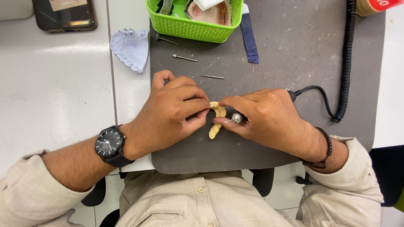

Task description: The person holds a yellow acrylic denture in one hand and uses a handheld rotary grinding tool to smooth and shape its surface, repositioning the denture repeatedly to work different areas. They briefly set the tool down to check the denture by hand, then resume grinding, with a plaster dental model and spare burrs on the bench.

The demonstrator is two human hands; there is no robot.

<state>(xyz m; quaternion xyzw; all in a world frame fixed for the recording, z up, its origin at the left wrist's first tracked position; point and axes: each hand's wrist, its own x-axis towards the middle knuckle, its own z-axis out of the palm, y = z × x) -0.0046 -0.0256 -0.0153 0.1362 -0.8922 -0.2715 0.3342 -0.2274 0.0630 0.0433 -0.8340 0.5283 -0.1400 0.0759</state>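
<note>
Near the front edge of the grey mat [273, 50] on the tabletop, the left hand [168, 111] pinches a yellowish dental cast [217, 112]. The right hand [265, 117] closes its grip around a rotary handpiece [236, 118], bur touching the cast. Trimming looks underway; three spare burs [184, 58] lie unused near the green basket [191, 27].

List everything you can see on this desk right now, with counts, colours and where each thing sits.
Curved yellow dental cast: one, between both hands on the mat.
Rotary handpiece: one, silver tip, in right hand.
Grey work mat: one, desk centre.
Green plastic basket: one, top of mat.
Pale blue dental model: one, left of mat.
Metal burs: three, silver, below basket.
Black coiled cable: one, right side.
Dark phone: one, top left.
Blue strip: one, beside basket.
Left hand: black wristwatch.
Right hand: black bracelet.
</note>
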